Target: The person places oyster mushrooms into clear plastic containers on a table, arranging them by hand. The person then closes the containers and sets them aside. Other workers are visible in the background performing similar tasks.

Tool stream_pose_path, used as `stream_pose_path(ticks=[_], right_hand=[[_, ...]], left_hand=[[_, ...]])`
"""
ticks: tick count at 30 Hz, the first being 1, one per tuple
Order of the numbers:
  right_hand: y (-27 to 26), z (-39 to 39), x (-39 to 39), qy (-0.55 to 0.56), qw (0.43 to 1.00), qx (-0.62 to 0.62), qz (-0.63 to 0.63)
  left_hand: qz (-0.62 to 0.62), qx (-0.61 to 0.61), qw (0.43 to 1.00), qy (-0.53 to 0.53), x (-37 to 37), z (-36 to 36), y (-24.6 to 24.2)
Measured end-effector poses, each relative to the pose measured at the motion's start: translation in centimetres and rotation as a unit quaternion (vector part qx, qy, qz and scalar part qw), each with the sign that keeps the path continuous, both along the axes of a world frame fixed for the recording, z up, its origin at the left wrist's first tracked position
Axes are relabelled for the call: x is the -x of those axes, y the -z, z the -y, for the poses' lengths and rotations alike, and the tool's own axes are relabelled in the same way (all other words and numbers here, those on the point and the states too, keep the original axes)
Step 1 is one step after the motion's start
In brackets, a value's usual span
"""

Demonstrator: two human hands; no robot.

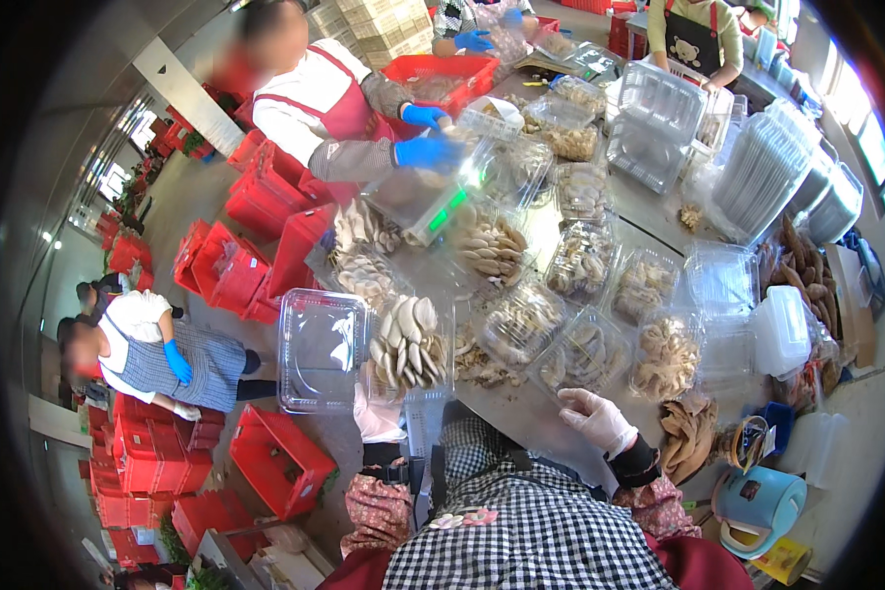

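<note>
My left hand [378, 414], in a pale glove, is at the near edge of an open clear plastic clamshell box [324, 350] filled with oyster mushrooms [411, 343]; its fingers are partly hidden under the box, whose lid lies folded out to the left. My right hand [596, 419], in a whitish glove, rests with bent fingers at the near corner of a closed clear box of mushrooms [584, 350]; whether it grips the box cannot be told. Other packed mushroom boxes [523, 322] stand just beyond. Loose mushrooms [479, 361] lie between the boxes.
Across the metal table [501, 413], a co-worker's blue-gloved hands [429, 151] are over a scale with a green display [448, 210]. Stacked empty boxes [767, 169], a brown cloth [687, 435] and a light-blue kettle [759, 501] are at the right. Red crates [280, 461] stand left.
</note>
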State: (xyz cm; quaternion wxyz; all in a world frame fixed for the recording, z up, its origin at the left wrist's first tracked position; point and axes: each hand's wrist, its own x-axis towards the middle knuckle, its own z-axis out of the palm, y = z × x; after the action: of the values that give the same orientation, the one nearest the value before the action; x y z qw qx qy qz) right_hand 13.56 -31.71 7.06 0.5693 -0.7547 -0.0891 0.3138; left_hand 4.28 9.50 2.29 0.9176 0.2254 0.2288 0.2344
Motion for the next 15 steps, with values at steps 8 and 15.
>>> stream_pose_path(ticks=[8,15], right_hand=[[0.5,0.8,0.3,0.022,0.999,-0.035,-0.009],[0.9,0.9,0.2,0.023,1.000,-0.007,0.002]], left_hand=[[0.037,0.001,0.999,0.040,-2.4,1.2,-1.0],[0.038,0.004,0.997,0.065,-1.8,1.9,-0.3]])
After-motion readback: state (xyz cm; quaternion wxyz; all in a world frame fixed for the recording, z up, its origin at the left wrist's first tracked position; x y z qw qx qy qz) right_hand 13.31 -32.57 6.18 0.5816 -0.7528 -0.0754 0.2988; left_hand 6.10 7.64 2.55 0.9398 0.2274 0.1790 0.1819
